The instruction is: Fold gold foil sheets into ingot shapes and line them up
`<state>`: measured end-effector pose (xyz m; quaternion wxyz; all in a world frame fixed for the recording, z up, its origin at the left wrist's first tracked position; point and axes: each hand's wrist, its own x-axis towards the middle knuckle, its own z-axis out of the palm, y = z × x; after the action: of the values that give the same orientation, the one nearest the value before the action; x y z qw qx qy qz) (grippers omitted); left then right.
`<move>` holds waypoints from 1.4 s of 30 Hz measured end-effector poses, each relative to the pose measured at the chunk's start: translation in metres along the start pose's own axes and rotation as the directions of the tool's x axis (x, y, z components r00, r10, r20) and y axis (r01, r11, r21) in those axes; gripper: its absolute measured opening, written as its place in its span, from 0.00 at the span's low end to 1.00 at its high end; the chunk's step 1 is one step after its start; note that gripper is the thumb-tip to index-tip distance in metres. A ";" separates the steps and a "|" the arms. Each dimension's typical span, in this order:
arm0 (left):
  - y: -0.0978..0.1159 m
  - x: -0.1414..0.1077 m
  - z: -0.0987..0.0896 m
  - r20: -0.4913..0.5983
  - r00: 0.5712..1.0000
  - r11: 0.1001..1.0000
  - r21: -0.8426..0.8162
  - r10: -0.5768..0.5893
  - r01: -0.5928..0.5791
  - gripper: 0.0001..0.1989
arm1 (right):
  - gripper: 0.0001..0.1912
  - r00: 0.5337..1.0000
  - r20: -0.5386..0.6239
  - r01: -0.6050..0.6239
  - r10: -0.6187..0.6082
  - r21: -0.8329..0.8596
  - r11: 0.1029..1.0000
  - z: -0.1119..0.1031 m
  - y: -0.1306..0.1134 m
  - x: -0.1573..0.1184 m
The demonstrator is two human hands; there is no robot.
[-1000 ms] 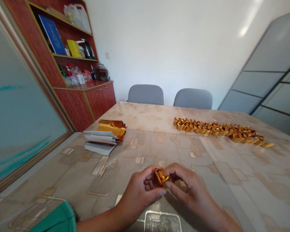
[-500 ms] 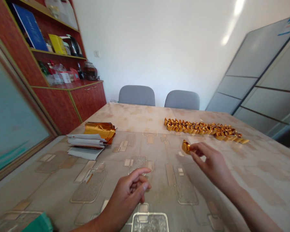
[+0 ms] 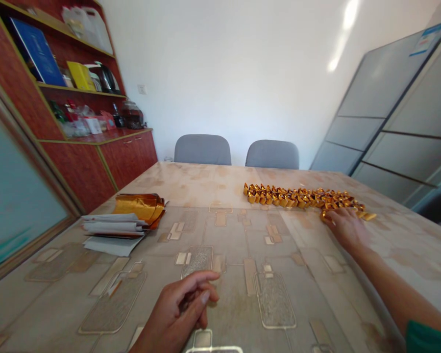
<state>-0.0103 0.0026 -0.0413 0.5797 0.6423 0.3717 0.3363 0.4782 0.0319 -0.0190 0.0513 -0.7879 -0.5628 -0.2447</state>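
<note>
"Where the rows of folded gold pieces run across the right half of the table, what is the person's right hand doing?"

"It reaches to the near edge of the rows, toward their right end. Its fingertips are at one gold piece, thumb low and fingers bent over the top."

"Is it pinching that piece?"

"I cannot tell; the hand is a little blurred and covers part of it. The piece sits just beside the others, and a few more show past the knuckles. A green sleeve covers the forearm at the lower right."

"And the left hand?"

"Loosely open, near the front of the table. The index finger points out to the right, the thumb lies apart from its tip, and the other fingers curl under. It is well apart from the gold."

"What lies to the left?"

"A pile of gold foil sheets, bent over, with white-grey sheets overlapping them on the near side."

"And behind?"

"Two grey chairs stand at the far side, against a white wall. A red cabinet on the left has a blue folder, a yellow box and a dark kettle on its shelves."
</note>
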 end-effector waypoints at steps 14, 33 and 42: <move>-0.006 -0.001 -0.002 -0.011 0.999 0.999 -0.008 0.042 -0.042 0.16 | 0.12 1.000 0.002 0.026 -0.026 -0.104 0.994 0.014 0.006 0.024; 0.081 0.027 -0.058 0.103 0.839 0.645 0.593 0.534 -0.483 0.10 | 0.15 0.997 -0.077 0.002 0.012 0.180 0.984 -0.004 -0.013 0.018; 0.096 0.096 -0.254 -0.492 0.843 0.530 0.785 0.218 0.321 0.09 | 0.16 0.997 -0.072 0.073 -0.025 0.815 0.575 -0.101 -0.130 -0.051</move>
<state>-0.1735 0.2065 0.0805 0.0767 0.7077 0.6525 0.2598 0.3142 -0.0009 0.0218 0.4158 -0.6534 -0.6323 0.0198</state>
